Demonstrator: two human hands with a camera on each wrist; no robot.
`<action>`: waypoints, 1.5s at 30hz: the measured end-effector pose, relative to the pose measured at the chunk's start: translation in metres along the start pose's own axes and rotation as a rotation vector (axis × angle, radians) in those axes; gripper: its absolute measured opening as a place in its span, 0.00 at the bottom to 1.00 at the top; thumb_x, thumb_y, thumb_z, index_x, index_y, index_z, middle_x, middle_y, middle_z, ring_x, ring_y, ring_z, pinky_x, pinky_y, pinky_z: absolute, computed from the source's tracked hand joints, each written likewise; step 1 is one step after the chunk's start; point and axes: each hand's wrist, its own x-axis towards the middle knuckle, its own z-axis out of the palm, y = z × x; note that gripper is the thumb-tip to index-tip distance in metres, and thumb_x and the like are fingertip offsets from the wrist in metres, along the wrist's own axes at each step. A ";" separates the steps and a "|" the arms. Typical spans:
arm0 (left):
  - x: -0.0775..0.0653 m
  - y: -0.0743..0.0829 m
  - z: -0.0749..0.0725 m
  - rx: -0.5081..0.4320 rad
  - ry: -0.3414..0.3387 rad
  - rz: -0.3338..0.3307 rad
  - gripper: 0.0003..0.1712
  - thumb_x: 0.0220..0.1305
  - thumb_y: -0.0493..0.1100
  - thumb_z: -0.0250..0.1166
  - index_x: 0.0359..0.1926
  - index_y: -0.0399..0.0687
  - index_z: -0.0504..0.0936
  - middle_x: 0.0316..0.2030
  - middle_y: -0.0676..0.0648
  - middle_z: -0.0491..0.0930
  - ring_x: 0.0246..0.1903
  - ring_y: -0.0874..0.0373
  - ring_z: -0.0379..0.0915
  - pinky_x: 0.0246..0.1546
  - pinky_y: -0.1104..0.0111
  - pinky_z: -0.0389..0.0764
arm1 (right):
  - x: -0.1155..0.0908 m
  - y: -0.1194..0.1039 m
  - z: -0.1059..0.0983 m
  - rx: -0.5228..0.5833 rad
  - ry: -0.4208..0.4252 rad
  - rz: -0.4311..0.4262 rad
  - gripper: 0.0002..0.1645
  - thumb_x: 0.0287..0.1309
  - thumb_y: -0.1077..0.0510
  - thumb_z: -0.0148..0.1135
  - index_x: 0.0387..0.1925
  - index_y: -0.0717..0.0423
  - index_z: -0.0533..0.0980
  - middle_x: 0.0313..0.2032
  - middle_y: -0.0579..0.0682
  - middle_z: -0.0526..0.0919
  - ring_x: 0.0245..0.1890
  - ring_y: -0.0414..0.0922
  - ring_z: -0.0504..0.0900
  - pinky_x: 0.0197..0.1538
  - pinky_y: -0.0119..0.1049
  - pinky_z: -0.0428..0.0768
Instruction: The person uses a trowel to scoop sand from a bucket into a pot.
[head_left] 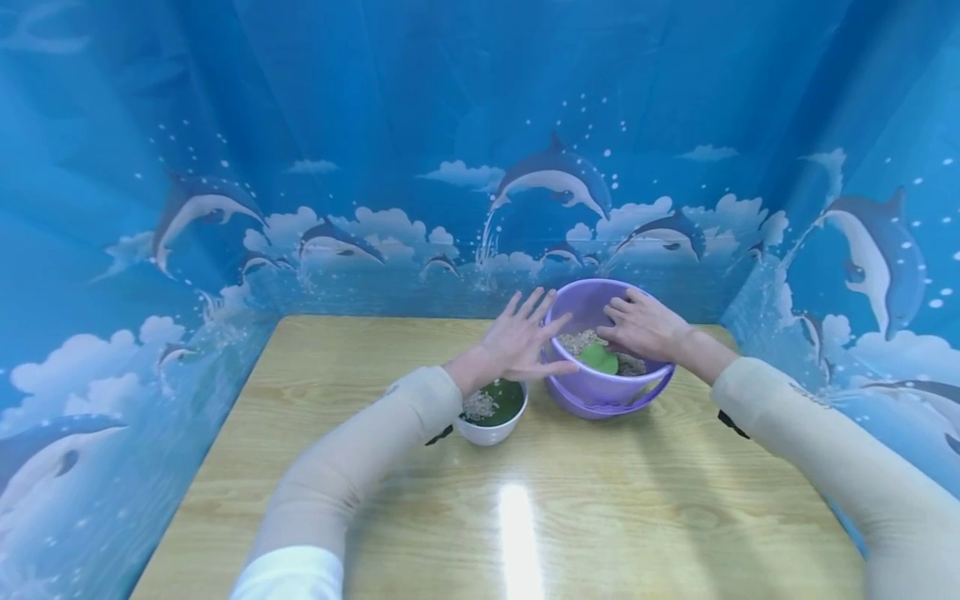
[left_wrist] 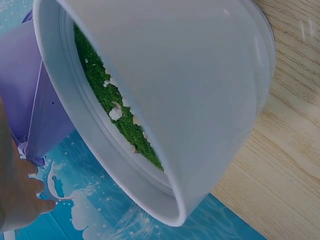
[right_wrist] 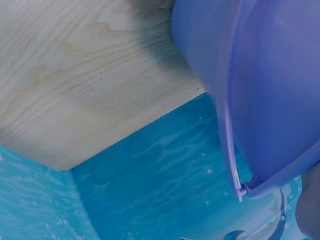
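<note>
A purple bucket [head_left: 600,387] stands at the back right, tilted towards me, with pale pebbles [head_left: 577,342] inside. A flat, rounded green piece [head_left: 598,358] lies against the pebbles. My right hand [head_left: 641,325] reaches over the rim, its fingers curled at the upper edge of the green piece and seeming to pinch it; the contact is partly hidden. My left hand [head_left: 521,342] is spread beside the bucket's left rim; whether it touches cannot be told. Below its wrist sits a white bowl [head_left: 491,435] holding green turf-like material [left_wrist: 127,127] and pebbles.
The wooden table [head_left: 360,508] ends at a blue dolphin-print curtain [head_left: 405,117] behind and at both sides. The purple bucket's handle [right_wrist: 227,120] hangs along its outside. Bowl and bucket stand close together.
</note>
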 end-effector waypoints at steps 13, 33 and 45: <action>-0.001 -0.001 0.000 0.004 0.011 0.006 0.56 0.69 0.85 0.37 0.86 0.62 0.45 0.86 0.41 0.32 0.86 0.41 0.35 0.87 0.43 0.40 | 0.000 -0.003 0.001 0.009 0.049 0.017 0.16 0.64 0.40 0.71 0.38 0.46 0.81 0.34 0.52 0.83 0.35 0.50 0.73 0.44 0.45 0.71; -0.001 0.000 -0.001 -0.007 -0.006 0.004 0.56 0.69 0.85 0.37 0.87 0.62 0.43 0.86 0.41 0.31 0.87 0.42 0.31 0.87 0.43 0.38 | -0.005 -0.002 -0.005 0.099 0.036 0.118 0.16 0.67 0.39 0.68 0.39 0.45 0.80 0.33 0.49 0.80 0.36 0.48 0.73 0.46 0.46 0.74; -0.001 -0.001 0.001 0.002 0.001 0.006 0.56 0.68 0.86 0.36 0.87 0.63 0.42 0.86 0.41 0.30 0.86 0.41 0.34 0.87 0.42 0.41 | -0.012 0.006 -0.003 0.136 0.055 0.137 0.15 0.68 0.40 0.68 0.41 0.45 0.81 0.35 0.50 0.82 0.38 0.51 0.77 0.48 0.51 0.77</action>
